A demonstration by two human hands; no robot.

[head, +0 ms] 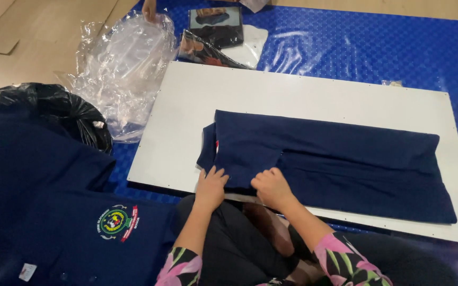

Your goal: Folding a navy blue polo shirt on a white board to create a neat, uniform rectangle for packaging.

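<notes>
A navy blue garment point(340, 159) lies folded lengthwise on a white board point(303, 95). My left hand point(211, 186) presses on the garment's near edge by its left end, fingers spread on the cloth. My right hand point(271, 185) pinches the near edge of a folded sleeve part just to the right. Both hands sit close together at the board's front edge.
A stack of navy shirts point(54, 222) with an embroidered crest lies at the left. Behind it are a black plastic bag point(64, 108) and crumpled clear plastic bags point(123, 63). Another person's hand point(149, 9) touches them. Packaged garments point(216, 26) lie on the blue mat point(377, 47).
</notes>
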